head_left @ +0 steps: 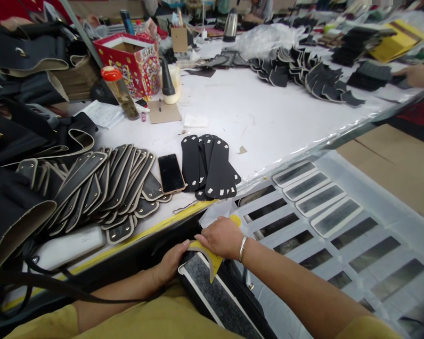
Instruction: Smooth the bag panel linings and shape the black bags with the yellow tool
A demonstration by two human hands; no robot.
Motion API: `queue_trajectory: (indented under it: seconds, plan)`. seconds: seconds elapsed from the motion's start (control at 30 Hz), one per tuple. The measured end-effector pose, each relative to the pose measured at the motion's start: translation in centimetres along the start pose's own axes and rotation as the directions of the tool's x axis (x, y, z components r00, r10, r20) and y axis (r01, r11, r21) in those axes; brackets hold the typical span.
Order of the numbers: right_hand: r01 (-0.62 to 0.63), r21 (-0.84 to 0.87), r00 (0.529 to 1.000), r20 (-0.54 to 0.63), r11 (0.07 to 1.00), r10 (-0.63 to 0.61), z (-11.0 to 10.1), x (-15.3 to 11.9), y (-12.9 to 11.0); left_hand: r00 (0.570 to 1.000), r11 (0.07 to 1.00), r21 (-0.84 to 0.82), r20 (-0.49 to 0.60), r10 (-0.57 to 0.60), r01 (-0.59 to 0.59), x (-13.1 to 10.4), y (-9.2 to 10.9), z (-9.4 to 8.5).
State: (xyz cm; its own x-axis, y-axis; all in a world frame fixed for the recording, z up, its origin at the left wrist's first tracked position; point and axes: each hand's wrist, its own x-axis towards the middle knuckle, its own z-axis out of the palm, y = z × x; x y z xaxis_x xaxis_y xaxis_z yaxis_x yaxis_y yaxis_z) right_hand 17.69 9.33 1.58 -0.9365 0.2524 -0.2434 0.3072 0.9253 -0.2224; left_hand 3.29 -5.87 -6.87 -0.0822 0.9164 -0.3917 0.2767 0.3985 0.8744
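Observation:
Against my body lies a black bag piece (219, 301) with a grey felt-like strip edged in white. My right hand (223, 237) is closed on a curved yellow sheet (212, 259) that bends over the upper end of the strip. At the left edge of this end, my left hand (175, 259) has its fingers wrapped round the piece, the thumb near the yellow sheet. A bracelet circles my right wrist. On the table ahead rest black rounded pieces (217, 169) with small white patches near their ends.
A phone (171, 173) lies beside a heap of pale-edged straps (106, 183). Farther back stand a jar with a red lid (120, 92) and a red box (129, 61). Grey strips (320, 197) lie at the right on a pale slotted surface. Another person's hand (419, 75) shows far right.

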Motion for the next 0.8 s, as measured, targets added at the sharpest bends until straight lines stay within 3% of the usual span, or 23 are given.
queue_trajectory:
  seconds: [0.13,0.27,0.4,0.6,0.8]
  plan:
    - [-0.031,0.033,0.999,0.02,0.999,0.031,0.1,-0.5,0.0,0.991,0.994,-0.028,0.088,0.103,-0.101,0.3,0.5,-0.4]
    - [-0.108,0.081,0.993,0.047,0.991,0.104,0.1,-1.4,-0.2,0.982,0.975,-0.217,0.171,0.08,-0.041,0.8,2.8,-0.5]
    - [-0.187,0.121,0.981,0.072,0.975,0.18,0.6,-2.8,-0.8,0.945,0.942,-0.329,0.279,0.169,-0.071,1.1,4.5,-0.8]
    - [-0.282,0.116,0.956,0.119,0.953,0.268,0.8,-4.5,-2.5,0.921,0.962,-0.272,0.366,0.137,-0.035,1.3,4.1,-1.3]
    - [-0.42,0.086,0.902,0.152,0.904,0.404,0.3,-5.0,-4.0,0.874,0.891,-0.438,0.473,0.111,0.124,2.0,4.0,-1.3]
